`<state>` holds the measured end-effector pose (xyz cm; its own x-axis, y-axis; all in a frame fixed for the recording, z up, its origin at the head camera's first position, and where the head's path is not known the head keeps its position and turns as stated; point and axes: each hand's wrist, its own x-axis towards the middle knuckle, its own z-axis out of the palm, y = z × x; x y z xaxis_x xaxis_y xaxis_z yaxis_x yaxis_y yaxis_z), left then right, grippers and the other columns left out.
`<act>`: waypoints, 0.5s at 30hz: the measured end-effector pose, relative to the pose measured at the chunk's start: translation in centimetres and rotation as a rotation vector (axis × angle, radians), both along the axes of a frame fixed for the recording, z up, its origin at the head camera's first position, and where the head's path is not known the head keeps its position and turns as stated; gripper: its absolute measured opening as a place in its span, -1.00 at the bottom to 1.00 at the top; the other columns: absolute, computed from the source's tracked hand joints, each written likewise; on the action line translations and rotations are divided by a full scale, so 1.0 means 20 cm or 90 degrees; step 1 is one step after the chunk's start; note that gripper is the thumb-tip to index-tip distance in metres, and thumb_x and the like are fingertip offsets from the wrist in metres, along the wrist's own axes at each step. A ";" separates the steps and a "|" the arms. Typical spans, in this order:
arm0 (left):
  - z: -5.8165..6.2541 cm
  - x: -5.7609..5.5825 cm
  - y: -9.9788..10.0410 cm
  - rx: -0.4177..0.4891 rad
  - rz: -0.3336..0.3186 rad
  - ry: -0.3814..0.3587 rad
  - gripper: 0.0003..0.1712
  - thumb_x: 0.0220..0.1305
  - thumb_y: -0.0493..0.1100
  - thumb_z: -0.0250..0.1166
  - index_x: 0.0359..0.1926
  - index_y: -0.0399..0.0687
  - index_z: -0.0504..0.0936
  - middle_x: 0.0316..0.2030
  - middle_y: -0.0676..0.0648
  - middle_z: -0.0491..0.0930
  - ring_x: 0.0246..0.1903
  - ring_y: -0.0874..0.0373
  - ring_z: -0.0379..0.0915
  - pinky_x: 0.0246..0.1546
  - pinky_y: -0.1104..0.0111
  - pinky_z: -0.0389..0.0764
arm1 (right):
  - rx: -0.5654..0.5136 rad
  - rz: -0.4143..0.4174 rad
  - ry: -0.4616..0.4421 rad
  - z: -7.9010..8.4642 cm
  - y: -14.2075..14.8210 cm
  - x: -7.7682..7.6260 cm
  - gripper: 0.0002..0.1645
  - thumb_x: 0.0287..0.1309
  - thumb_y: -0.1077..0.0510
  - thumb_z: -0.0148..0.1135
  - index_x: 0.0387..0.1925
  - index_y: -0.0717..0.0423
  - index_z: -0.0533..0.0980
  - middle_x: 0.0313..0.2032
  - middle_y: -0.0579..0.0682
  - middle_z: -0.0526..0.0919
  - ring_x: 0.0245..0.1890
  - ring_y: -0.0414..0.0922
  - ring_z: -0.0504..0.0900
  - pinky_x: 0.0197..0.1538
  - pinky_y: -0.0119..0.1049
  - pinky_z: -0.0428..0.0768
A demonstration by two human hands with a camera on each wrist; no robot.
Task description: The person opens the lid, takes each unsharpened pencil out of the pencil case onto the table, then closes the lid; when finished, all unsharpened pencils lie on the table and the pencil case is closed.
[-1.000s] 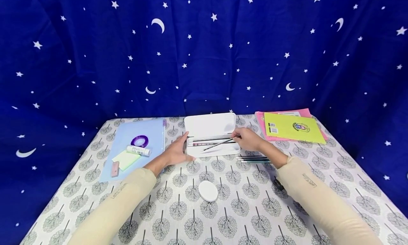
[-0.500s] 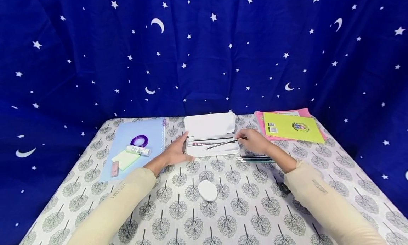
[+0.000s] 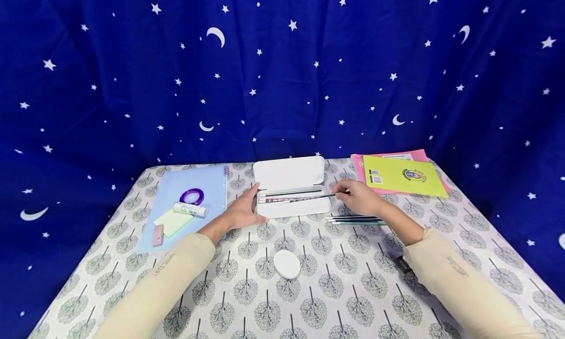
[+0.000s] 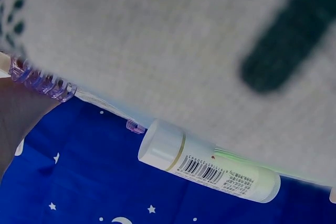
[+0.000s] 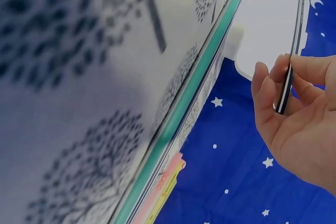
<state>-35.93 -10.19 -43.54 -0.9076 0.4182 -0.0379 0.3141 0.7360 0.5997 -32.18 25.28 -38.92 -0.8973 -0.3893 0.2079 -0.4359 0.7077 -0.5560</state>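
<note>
A white pencil case (image 3: 300, 210) lies on the table with its lid (image 3: 289, 173) raised at the back. Several pencils (image 3: 289, 193) lie inside. My left hand (image 3: 240, 209) spans the case's left end, straight fingers at the back and thumb at the front edge. Between thumb and fingertips my right hand (image 3: 359, 197) pinches a dark striped pencil (image 5: 299, 19) near one end, at the case's right side. The pencil's other end reaches over the case. Just below that hand, several dark and green pencils (image 3: 355, 221) lie side by side on the cloth.
A blue spiral notebook (image 3: 176, 179) at left carries purple tape (image 3: 200, 196), a glue stick (image 3: 191, 209), pale sticky notes (image 3: 174, 222) and a pink eraser (image 3: 158, 235). A white oval object (image 3: 287, 264) sits in front. Yellow (image 3: 393, 179) and pink notebooks (image 3: 359, 166) lie at back right.
My right hand has moved rightward with the pinched pencil, drawing its tip from over the front of the case and turning the pencil flatter. My left hand has stayed at the case.
</note>
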 end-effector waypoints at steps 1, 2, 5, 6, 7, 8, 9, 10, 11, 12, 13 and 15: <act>0.00 0.00 0.00 -0.001 0.001 0.001 0.39 -0.01 0.14 0.53 0.59 0.15 -0.28 0.56 -0.14 -0.13 0.52 -0.10 -0.23 0.47 -0.10 -0.13 | -0.001 -0.002 0.002 0.00 0.01 0.01 -0.86 0.34 0.33 0.12 -0.18 0.32 0.58 -0.26 0.12 0.64 -0.22 -0.04 0.56 0.00 -0.01 0.61; 0.00 0.00 0.00 -0.001 0.001 0.001 0.39 -0.01 0.14 0.53 0.59 0.15 -0.27 0.56 -0.14 -0.13 0.52 -0.11 -0.23 0.47 -0.10 -0.13 | -0.002 -0.004 0.004 0.00 0.02 0.01 -0.86 0.33 0.34 0.12 -0.18 0.33 0.58 -0.27 0.11 0.64 -0.23 -0.05 0.57 -0.01 -0.02 0.61; 0.00 0.00 0.00 0.001 0.002 0.000 0.39 -0.02 0.13 0.53 0.59 0.15 -0.27 0.56 -0.15 -0.13 0.52 -0.10 -0.23 0.47 -0.10 -0.13 | -0.005 -0.010 -0.005 0.01 0.05 0.04 -0.85 0.34 0.33 0.12 -0.16 0.33 0.58 -0.29 0.08 0.62 -0.27 -0.08 0.55 -0.08 -0.09 0.61; 0.00 0.00 0.00 0.000 0.002 0.000 0.39 -0.02 0.13 0.53 0.59 0.15 -0.27 0.56 -0.15 -0.13 0.52 -0.10 -0.23 0.47 -0.10 -0.13 | -0.004 -0.011 -0.011 0.01 0.06 0.05 -0.83 0.35 0.32 0.11 -0.14 0.33 0.57 -0.29 0.09 0.62 -0.28 -0.09 0.54 -0.11 -0.13 0.61; 0.00 0.00 0.00 0.000 0.002 0.000 0.39 -0.02 0.13 0.53 0.59 0.15 -0.27 0.56 -0.15 -0.13 0.52 -0.10 -0.23 0.47 -0.10 -0.13 | -0.005 -0.011 -0.017 0.02 0.07 0.05 -0.82 0.36 0.31 0.10 -0.13 0.33 0.57 -0.29 0.10 0.61 -0.31 -0.10 0.53 -0.15 -0.17 0.60; 0.00 0.00 0.00 0.002 0.002 0.000 0.40 -0.02 0.13 0.53 0.59 0.15 -0.27 0.56 -0.15 -0.13 0.52 -0.10 -0.23 0.47 -0.10 -0.13 | -0.007 -0.011 -0.020 0.02 0.08 0.06 -0.81 0.36 0.31 0.09 -0.12 0.33 0.57 -0.28 0.11 0.61 -0.32 -0.10 0.52 -0.18 -0.20 0.59; 0.01 -0.01 0.00 0.002 0.002 0.000 0.40 -0.02 0.12 0.54 0.59 0.15 -0.27 0.56 -0.15 -0.13 0.52 -0.10 -0.23 0.47 -0.10 -0.13 | -0.011 -0.009 -0.026 0.02 0.09 0.07 -0.81 0.36 0.31 0.08 -0.11 0.34 0.57 -0.28 0.13 0.61 -0.33 -0.11 0.51 -0.21 -0.23 0.59; 0.01 -0.01 0.00 0.002 0.003 0.000 0.40 -0.02 0.13 0.54 0.59 0.16 -0.27 0.56 -0.14 -0.13 0.52 -0.10 -0.23 0.47 -0.10 -0.13 | -0.013 -0.009 -0.028 0.02 0.09 0.08 -0.80 0.36 0.31 0.08 -0.10 0.35 0.56 -0.27 0.14 0.61 -0.34 -0.11 0.50 -0.23 -0.26 0.58; 0.01 -0.01 0.00 0.002 0.003 -0.001 0.40 -0.02 0.13 0.54 0.59 0.16 -0.27 0.56 -0.14 -0.13 0.52 -0.10 -0.23 0.47 -0.10 -0.13 | -0.017 -0.010 -0.030 0.02 0.10 0.08 -0.80 0.36 0.32 0.08 -0.10 0.35 0.56 -0.26 0.16 0.61 -0.35 -0.10 0.51 -0.25 -0.28 0.59; 0.01 -0.01 0.00 0.001 0.002 -0.001 0.40 -0.02 0.13 0.54 0.59 0.16 -0.28 0.56 -0.13 -0.13 0.52 -0.09 -0.23 0.47 -0.10 -0.13 | -0.024 -0.010 -0.033 0.02 0.10 0.09 -0.80 0.36 0.33 0.08 -0.09 0.36 0.56 -0.25 0.19 0.61 -0.36 -0.09 0.52 -0.27 -0.30 0.59; 0.00 -0.01 0.00 0.002 0.002 -0.001 0.40 -0.02 0.13 0.54 0.59 0.16 -0.28 0.56 -0.13 -0.13 0.52 -0.09 -0.23 0.47 -0.10 -0.13 | -0.032 -0.009 -0.036 0.02 0.10 0.10 -0.80 0.36 0.34 0.08 -0.09 0.37 0.56 -0.24 0.20 0.61 -0.36 -0.06 0.55 -0.28 -0.29 0.62; 0.00 0.00 0.00 -0.001 0.001 -0.002 0.40 -0.02 0.14 0.53 0.59 0.16 -0.28 0.56 -0.13 -0.13 0.52 -0.09 -0.23 0.47 -0.09 -0.13 | -0.043 -0.009 -0.045 0.03 0.11 0.11 -0.81 0.36 0.34 0.08 -0.10 0.37 0.55 -0.22 0.21 0.61 -0.34 0.00 0.60 -0.26 -0.24 0.66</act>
